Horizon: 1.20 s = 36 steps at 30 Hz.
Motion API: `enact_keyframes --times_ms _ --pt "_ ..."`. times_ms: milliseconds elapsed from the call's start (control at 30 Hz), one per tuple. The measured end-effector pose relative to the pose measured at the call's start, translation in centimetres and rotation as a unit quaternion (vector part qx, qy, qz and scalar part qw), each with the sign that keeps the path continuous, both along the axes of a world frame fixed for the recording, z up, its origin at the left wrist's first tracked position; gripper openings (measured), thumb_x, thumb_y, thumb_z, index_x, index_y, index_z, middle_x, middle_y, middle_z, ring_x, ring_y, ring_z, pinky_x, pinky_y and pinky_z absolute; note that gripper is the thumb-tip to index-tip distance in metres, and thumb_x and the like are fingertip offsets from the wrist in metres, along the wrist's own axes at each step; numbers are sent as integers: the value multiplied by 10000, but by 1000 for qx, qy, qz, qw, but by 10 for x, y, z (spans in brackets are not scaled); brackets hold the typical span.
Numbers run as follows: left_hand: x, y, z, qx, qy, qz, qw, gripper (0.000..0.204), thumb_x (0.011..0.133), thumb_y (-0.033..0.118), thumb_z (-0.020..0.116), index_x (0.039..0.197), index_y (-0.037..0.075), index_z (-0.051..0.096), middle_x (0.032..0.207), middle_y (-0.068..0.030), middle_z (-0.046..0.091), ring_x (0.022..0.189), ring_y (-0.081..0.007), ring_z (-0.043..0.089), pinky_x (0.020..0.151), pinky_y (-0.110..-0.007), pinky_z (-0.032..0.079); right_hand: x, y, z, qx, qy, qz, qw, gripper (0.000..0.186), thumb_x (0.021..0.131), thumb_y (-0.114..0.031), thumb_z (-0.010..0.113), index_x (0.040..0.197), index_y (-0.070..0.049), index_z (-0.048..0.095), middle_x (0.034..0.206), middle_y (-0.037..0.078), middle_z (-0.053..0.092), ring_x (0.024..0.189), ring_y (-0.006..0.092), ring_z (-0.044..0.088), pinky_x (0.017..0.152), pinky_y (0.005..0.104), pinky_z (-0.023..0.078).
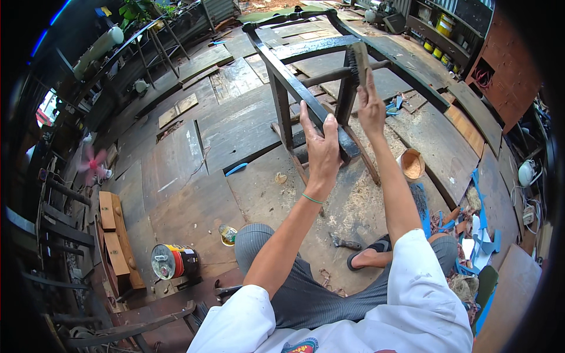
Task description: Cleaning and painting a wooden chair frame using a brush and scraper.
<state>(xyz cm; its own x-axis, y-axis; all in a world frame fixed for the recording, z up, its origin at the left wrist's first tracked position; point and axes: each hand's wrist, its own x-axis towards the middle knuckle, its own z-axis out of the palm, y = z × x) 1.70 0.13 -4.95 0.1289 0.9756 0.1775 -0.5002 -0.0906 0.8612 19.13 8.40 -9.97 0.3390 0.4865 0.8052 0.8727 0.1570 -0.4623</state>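
Observation:
A dark wooden chair frame (285,77) without a seat panel stands tilted in front of me, its curved back pointing away. My left hand (322,144) is closed around the near end of its left rail, thumb on top. In my right hand (371,109) is a wooden-backed brush (362,57), gripped by its near end. Its dark bristles face left, by the round crossbar (326,76); whether they touch it I cannot tell. Below the rails, the legs reach down to the wooden boards.
An open tub of orange-brown matter (411,164) stands right of the chair. Scraps and blue sheets (479,235) lie at the right. On the left are a paint can (170,262), a small cup (228,235) and a pink fan (93,165). A dark-handled tool (345,242) lies near my foot.

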Motion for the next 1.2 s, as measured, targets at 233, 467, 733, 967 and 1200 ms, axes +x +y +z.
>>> enact_keyframes --times_ms 233,467,733,967,1200 --pt "-7 0 -3 -26 -3 -1 1000 665 952 200 487 1483 98 101 847 0 451 638 -44 425 510 -216 403 -44 -23 -23 -33 -70 49 996 598 959 -252 509 1479 -344 228 673 144 536 512 284 552 450 409 457" --pt "2 -4 1 -24 18 1 1000 720 914 289 512 1483 124 103 817 2 445 527 -32 431 330 -194 337 69 1 12 -148 65 -144 976 561 973 -298 492 1480 -285 251 880 143 680 602 227 639 490 347 501" --pt "-9 -5 13 -31 41 -9 999 689 943 245 480 1482 109 73 787 4 435 557 -44 443 400 -206 380 -9 -61 -12 -86 191 20 978 577 967 -273 506 1483 -268 247 1275 198 557 913 261 665 745 379 541" --pt "-9 0 -5 -31 32 24 999 690 899 262 523 1472 143 158 824 17 439 564 -33 451 363 -195 360 -80 -35 -59 47 115 4 992 605 948 -169 531 1484 -216 256 1012 171 603 805 321 609 728 412 495" --pt "-3 -4 11 -44 55 -3 997 693 900 247 519 1476 142 149 791 10 460 505 -23 450 329 -189 341 -25 3 -15 -2 121 -65 991 607 949 -156 523 1486 -221 248 913 155 603 743 316 604 673 410 509"
